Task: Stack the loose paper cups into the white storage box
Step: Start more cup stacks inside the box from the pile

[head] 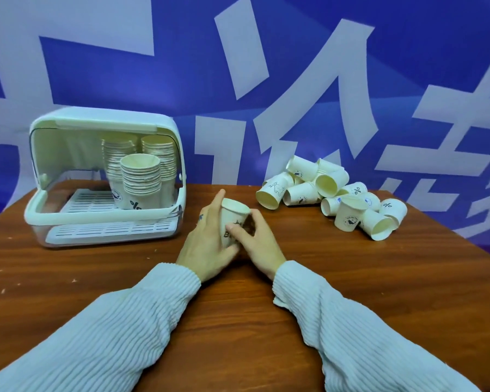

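An upright white paper cup [233, 219] with dark print stands at the middle of the table between both hands. My left hand [207, 244] wraps round its left side, index finger stretched up past the rim. My right hand [259, 241] grips its right side, thumb across the front. The white storage box [40, 202] sits at the left with its lid swung up. Inside it stand three stacks of nested cups [140, 176]. A pile of loose paper cups [331, 193] lies tumbled at the right.
The brown wooden table [96, 278] runs to its far edge behind the box and the pile. A blue banner with large white characters [294, 80] forms the backdrop. A white slatted tray [108, 230] lines the box's floor at its front.
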A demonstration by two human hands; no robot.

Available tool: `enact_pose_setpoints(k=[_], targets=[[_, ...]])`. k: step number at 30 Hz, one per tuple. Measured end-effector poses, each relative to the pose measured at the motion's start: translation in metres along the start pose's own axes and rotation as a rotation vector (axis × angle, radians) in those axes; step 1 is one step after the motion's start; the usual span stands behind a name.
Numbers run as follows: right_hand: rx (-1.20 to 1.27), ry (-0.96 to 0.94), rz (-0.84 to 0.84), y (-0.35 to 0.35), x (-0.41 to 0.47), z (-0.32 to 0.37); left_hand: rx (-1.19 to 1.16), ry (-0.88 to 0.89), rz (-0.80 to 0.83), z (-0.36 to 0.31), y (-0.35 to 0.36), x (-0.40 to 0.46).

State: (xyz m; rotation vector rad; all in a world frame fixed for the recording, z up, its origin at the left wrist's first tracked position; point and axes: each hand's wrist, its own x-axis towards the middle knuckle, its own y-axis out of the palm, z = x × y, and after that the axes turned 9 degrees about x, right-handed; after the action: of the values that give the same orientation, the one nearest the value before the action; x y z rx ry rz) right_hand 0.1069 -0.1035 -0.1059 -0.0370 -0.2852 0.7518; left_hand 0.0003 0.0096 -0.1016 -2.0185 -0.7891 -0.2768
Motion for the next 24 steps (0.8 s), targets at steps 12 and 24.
enact_pose_setpoints(k=[12, 24], targets=[[-0.832, 0.017, -0.404, -0.041, 0.079, -0.024, 0.036, -0.041, -0.045, -0.002, -0.003, -0.001], [-0.800, -0.097, -0.485, -0.052, 0.098, -0.032, 0.072, -0.050, -0.036, -0.002, -0.006, -0.003]])
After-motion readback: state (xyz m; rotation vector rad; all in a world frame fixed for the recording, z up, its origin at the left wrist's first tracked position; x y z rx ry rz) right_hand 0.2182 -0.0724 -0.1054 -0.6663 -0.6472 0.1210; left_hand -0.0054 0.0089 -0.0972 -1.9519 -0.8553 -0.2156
